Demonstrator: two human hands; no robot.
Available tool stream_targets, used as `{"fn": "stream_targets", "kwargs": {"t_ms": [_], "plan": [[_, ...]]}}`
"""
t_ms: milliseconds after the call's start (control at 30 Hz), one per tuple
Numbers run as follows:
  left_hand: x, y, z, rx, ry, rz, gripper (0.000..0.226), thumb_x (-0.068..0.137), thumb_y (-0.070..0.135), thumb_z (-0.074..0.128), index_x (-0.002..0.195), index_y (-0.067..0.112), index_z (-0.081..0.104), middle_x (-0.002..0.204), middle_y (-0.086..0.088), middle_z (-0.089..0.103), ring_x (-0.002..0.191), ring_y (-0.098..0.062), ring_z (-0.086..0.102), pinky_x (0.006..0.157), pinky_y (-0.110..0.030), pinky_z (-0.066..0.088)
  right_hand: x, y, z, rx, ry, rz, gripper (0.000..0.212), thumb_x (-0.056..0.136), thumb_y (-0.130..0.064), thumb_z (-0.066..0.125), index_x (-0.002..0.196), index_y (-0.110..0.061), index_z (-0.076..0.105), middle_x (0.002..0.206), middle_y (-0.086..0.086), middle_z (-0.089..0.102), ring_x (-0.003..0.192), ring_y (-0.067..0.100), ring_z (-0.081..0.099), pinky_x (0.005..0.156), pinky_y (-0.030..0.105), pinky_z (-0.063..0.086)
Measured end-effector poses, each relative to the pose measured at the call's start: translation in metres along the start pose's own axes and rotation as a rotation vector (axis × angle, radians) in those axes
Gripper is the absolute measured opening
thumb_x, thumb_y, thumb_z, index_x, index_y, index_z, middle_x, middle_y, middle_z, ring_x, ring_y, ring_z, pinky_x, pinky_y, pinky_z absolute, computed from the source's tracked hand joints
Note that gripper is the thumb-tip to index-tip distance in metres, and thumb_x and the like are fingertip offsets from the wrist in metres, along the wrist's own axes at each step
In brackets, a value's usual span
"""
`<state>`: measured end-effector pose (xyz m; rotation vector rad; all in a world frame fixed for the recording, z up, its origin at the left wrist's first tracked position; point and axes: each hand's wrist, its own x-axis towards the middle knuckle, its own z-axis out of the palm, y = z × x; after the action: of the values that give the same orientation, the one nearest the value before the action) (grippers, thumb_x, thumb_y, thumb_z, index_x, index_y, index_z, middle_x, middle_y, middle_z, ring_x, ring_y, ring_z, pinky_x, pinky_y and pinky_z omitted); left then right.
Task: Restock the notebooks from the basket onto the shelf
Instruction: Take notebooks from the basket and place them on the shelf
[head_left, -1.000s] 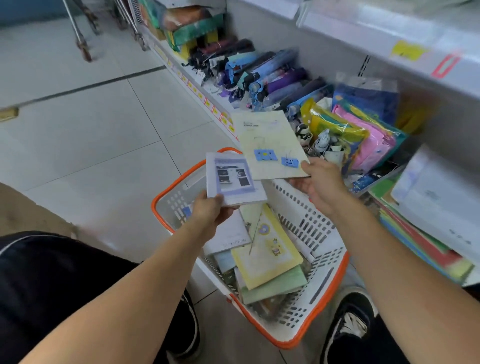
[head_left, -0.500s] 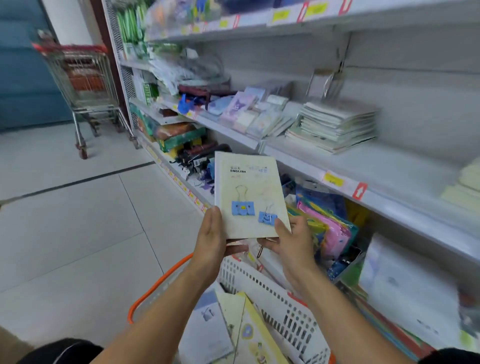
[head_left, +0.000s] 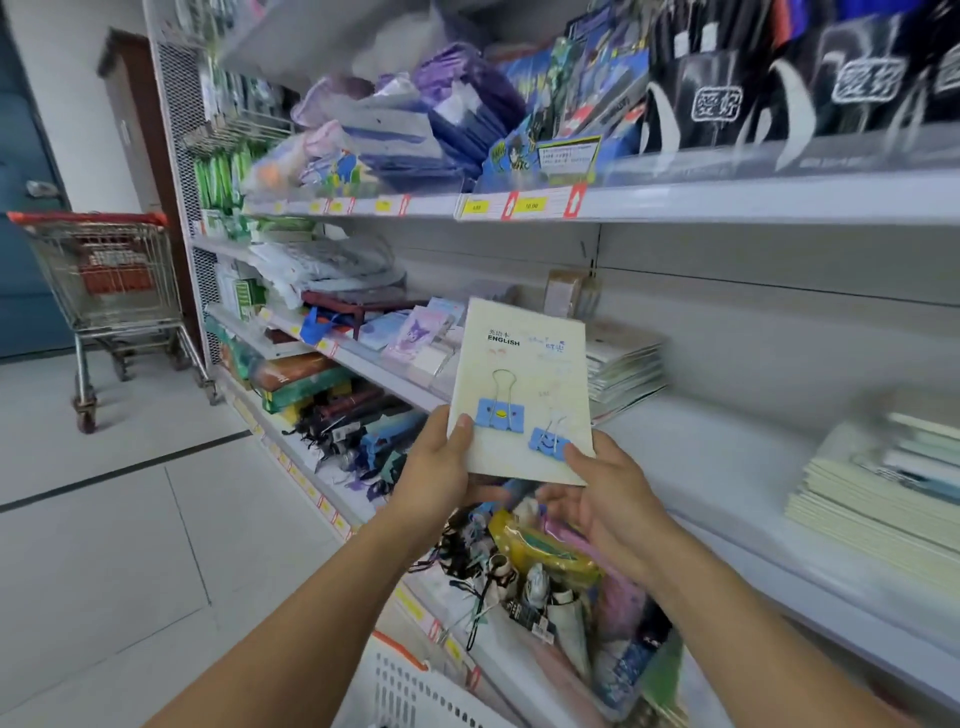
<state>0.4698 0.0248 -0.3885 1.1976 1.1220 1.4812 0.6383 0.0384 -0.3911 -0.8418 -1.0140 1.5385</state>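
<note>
A bare stretch of the white shelf (head_left: 727, 457) lies open between the stack of notebooks (head_left: 623, 364) by the back wall and the pale stack (head_left: 878, 499) toward its right end. The upper shelf (head_left: 727, 200) overhangs it, limiting room from above.

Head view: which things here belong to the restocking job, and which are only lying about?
Belong to the job:
ENGLISH notebook, held by left hand and right hand
basket
shelf
notebook stack

Lying about:
shopping cart
umbrellas
purple bags
</note>
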Motion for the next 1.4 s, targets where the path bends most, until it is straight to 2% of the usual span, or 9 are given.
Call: {"fn": "stream_targets", "kwargs": {"t_ms": [333,467,633,833,1000,1067,1133,1267,1400], "plan": [[0.062,0.026,0.012,0.022,-0.030,-0.172,0.040,0.099,0.053,0.038,0.120,0.023,0.055,0.110,-0.007,0.069,0.095,-0.027,0.071,0.065,-0.037,0.060,0.148,-0.090,-0.034,0.337,0.395,-0.044,0.035,0.103,0.007,0.032,0.133,0.006,0.048,0.118,0.023,0.055,0.063,0.030,0.066,0.036,0.023,0.051],[0.075,0.008,-0.014,0.025,0.039,-0.210,0.040,0.100,0.051,0.038,0.114,0.022,0.062,0.103,-0.007,0.074,0.090,-0.028,0.073,0.059,-0.033,0.058,0.199,-0.104,-0.048,0.163,0.548,-0.062,0.022,0.098,0.014,0.036,0.112,0.000,0.044,0.122,0.022,0.045,0.067,0.036,0.061,0.039,0.030,0.056],[0.087,-0.014,-0.039,0.048,0.096,-0.248,0.039,0.099,0.050,0.042,0.108,0.020,0.065,0.093,-0.005,0.076,0.087,-0.028,0.073,0.058,-0.032,0.058,0.234,-0.095,-0.059,-0.396,0.440,0.097,0.025,0.102,-0.002,0.038,0.096,-0.010,0.061,0.074,0.011,0.053,0.033,0.012,0.044,0.028,0.014,0.035],[0.079,-0.041,-0.058,0.112,0.096,-0.280,0.034,0.097,0.050,0.050,0.104,0.020,0.066,0.092,-0.006,0.076,0.078,-0.023,0.075,0.059,-0.031,0.058,0.234,-0.091,-0.067,-0.837,0.314,0.106,0.022,0.100,-0.029,0.057,0.084,-0.015,0.051,0.078,0.009,0.048,0.055,0.016,0.037,0.043,0.021,0.037],[0.033,-0.098,-0.087,0.207,0.146,-0.375,0.031,0.098,0.044,0.050,0.101,0.017,0.065,0.084,-0.004,0.073,0.067,-0.017,0.071,0.055,-0.028,0.057,0.197,-0.059,-0.048,-1.307,0.733,-0.306,0.045,0.099,-0.039,0.043,0.122,-0.003,0.059,0.133,0.019,0.058,0.118,0.031,0.056,0.099,0.035,0.039],[-0.001,-0.146,-0.102,0.210,0.210,-0.490,0.029,0.097,0.039,0.053,0.098,0.013,0.065,0.078,-0.004,0.069,0.062,-0.018,0.067,0.056,-0.027,0.055,0.152,-0.010,-0.021,-1.054,0.796,-0.749,0.045,0.095,-0.043,0.042,0.111,-0.008,0.065,0.101,0.007,0.069,0.094,0.013,0.064,0.083,0.029,0.041],[-0.048,-0.200,-0.118,0.221,0.294,-0.649,0.024,0.098,0.031,0.054,0.093,0.010,0.063,0.077,-0.008,0.065,0.061,-0.021,0.063,0.057,-0.028,0.051,0.093,0.080,0.002,-0.887,0.463,-0.899,0.033,0.095,-0.034,0.049,0.075,-0.012,0.064,0.061,0.001,0.058,0.056,0.008,0.051,0.060,0.031,0.037],[-0.136,-0.288,-0.154,0.441,0.456,-0.895,0.031,0.097,0.013,0.052,0.067,0.008,0.046,0.065,-0.009,0.045,0.058,-0.021,0.042,0.064,-0.031,0.038,-0.012,0.272,0.012,-0.991,-0.253,0.116,0.036,0.095,-0.026,0.061,0.072,0.002,0.059,0.068,0.019,0.052,0.064,0.026,0.053,0.061,0.038,0.044],[-0.177,-0.320,-0.170,0.495,0.491,-1.108,0.027,0.098,0.017,0.046,0.071,0.015,0.043,0.091,-0.007,0.050,0.086,-0.022,0.047,0.082,-0.032,0.044,-0.061,0.382,-0.025,-1.043,-0.339,0.564,0.034,0.091,-0.034,0.067,0.098,-0.001,0.067,0.101,0.015,0.066,0.092,0.032,0.062,0.081,0.037,0.049]]}}
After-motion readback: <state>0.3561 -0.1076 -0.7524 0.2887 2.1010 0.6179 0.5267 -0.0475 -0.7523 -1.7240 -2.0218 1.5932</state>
